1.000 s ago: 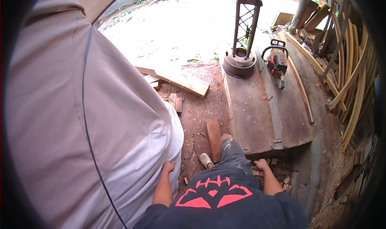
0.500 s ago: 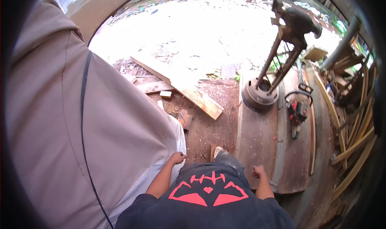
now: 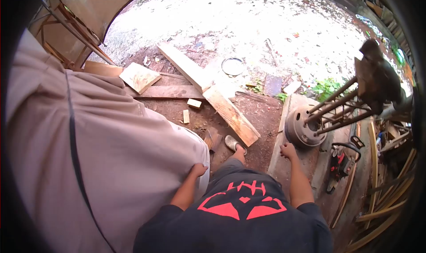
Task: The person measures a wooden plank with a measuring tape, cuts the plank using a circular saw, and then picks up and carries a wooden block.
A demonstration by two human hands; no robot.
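Observation:
My left hand (image 3: 199, 169) hangs with curled fingers beside the edge of a large beige cloth cover (image 3: 133, 155). Whether it touches the cloth, I cannot tell. My right hand (image 3: 288, 150) is loosely closed, with nothing visible in it, above wide wooden boards (image 3: 280, 157). Just past it stands a rusty metal stand (image 3: 306, 128) with a round wheel-like base, slanted legs and a dark head. Right of the stand lies a red and black chainsaw (image 3: 341, 163) on the boards. One foot in a light clog (image 3: 231, 143) shows ahead of my body.
A long plank (image 3: 230, 114) lies across the dirt ahead, near a square wood piece (image 3: 140, 77) and small offcuts (image 3: 194, 103). A round ring-shaped thing (image 3: 233, 66) lies on bright, littered ground. Thin wood strips (image 3: 375, 155) are heaped at the right. A black cable (image 3: 77, 164) crosses the cloth.
My view has moved forward along the cloth, and the stand and chainsaw now sit farther right. My right hand has swung forward toward the stand's base. The clogged foot shows more fully.

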